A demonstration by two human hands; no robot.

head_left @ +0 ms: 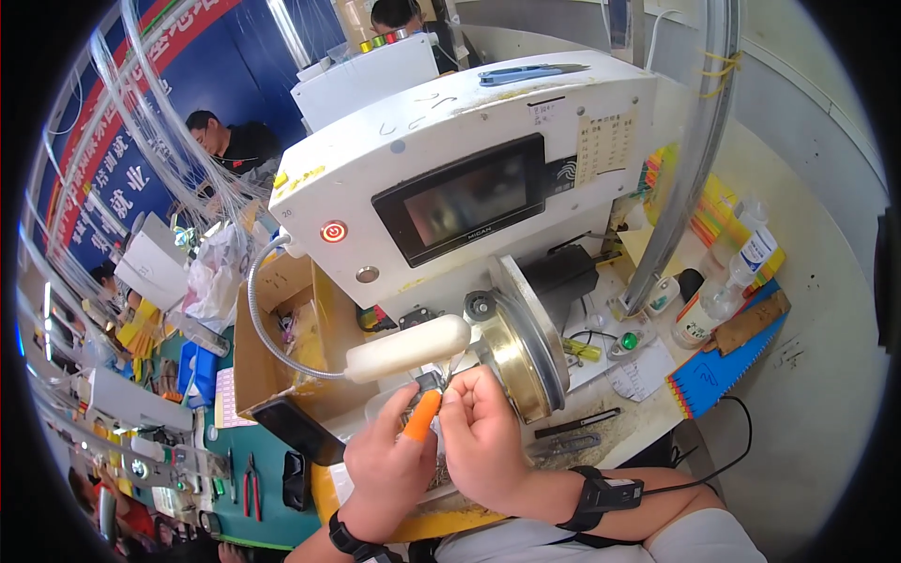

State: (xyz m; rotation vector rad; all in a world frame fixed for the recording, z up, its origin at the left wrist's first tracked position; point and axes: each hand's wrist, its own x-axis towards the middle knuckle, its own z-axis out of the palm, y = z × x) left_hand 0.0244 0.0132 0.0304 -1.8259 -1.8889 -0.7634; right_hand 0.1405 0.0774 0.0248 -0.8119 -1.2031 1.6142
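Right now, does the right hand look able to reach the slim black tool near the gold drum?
Probably yes: the slim black tool lies uncovered nearby, though the right hand seems busy pinching a small item.

Pale wall (826, 300) — green worktable (269, 448)

Tiny silvery object (446, 375) between bare left hand (387, 460) and bare right hand (483, 439) was too small to identify, black rectangular screen (467, 202) looked blurred, black-clothed co-worker (450, 42) was partly hidden behind white boxy machine (366, 84).
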